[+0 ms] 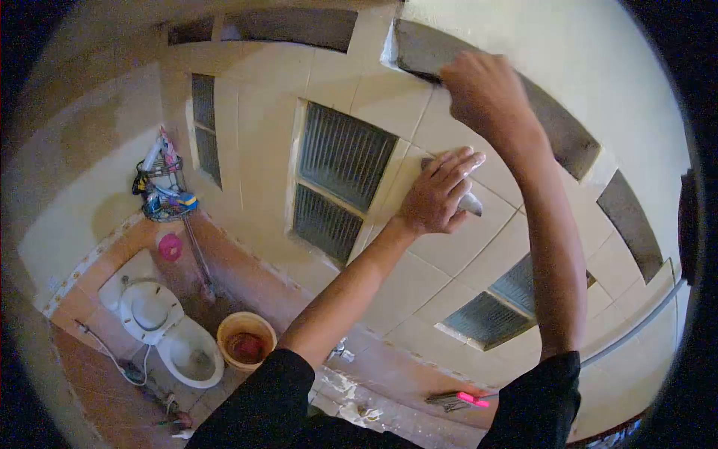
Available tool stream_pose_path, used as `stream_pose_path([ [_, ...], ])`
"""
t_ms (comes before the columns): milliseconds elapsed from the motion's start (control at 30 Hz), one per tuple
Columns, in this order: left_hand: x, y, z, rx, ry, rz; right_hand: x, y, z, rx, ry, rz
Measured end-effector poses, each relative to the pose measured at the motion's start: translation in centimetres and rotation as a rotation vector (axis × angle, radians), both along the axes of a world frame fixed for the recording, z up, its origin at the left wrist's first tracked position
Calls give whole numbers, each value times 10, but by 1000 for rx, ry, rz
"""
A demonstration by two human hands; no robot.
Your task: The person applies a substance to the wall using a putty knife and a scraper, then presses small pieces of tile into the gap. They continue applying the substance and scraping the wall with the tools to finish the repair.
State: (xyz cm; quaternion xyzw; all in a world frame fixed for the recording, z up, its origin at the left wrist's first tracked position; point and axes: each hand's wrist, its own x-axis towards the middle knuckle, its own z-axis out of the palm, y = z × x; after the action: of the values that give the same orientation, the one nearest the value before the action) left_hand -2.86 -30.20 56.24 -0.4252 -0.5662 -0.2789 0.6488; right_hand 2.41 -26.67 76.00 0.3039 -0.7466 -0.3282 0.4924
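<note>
My left hand (440,196) is in front of the tiled wall, palm away from me, with whitish smears on its fingers. It is closed around a grey-white object with a rounded end (470,203), mostly hidden by the palm. Higher and to the right, my right hand (486,93) is curled up at the lower edge of a long recessed opening (553,120) near the ceiling. Its fingers face the wall, and what they hold is hidden. White filler-like material (390,46) shows along the left end of that opening.
Louvred glass windows (348,157) are set in the cream tiles. Far below, a white toilet (187,352) stands beside a bucket (247,340). A corner rack (164,183) holds toiletries. Pink-handled tools (473,399) lie low on the right. White splatter marks the floor (351,396).
</note>
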Motion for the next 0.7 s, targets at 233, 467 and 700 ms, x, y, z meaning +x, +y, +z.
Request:
stream_pose_path([
  [233, -9, 0, -2, -2, -18, -18, 9, -6, 14, -54, -26, 20],
  [467, -4, 0, -1, -35, -50, -59, 36, 19, 22, -78, -17, -163],
  [700, 0, 0, 0, -14, -55, -24, 52, 66, 34, -277, -7, -67],
])
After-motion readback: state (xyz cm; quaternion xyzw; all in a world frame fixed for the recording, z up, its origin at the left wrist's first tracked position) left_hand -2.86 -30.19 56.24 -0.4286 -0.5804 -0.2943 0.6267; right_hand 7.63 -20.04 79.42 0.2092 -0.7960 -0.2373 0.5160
